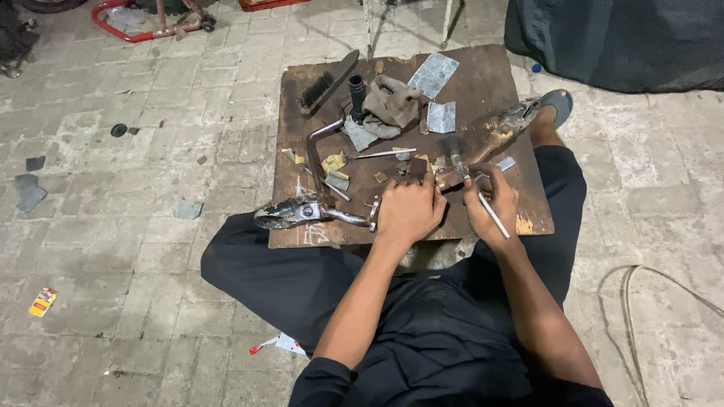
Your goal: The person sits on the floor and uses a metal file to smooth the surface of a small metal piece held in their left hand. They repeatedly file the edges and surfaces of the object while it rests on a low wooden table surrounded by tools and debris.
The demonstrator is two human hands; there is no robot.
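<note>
Metal part sits pinned on our table under our closed left hand; our right hand grips a thin rod, work seemingly unfinished.

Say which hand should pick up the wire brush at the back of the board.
Left, probably. The wire brush lies at the board's far left; the left hand is nearer that side, and the right hand holds a thin metal tool.

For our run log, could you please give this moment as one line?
left hand: pressing small part on board | right hand: holds thin rod | kick lever: lying left
</note>
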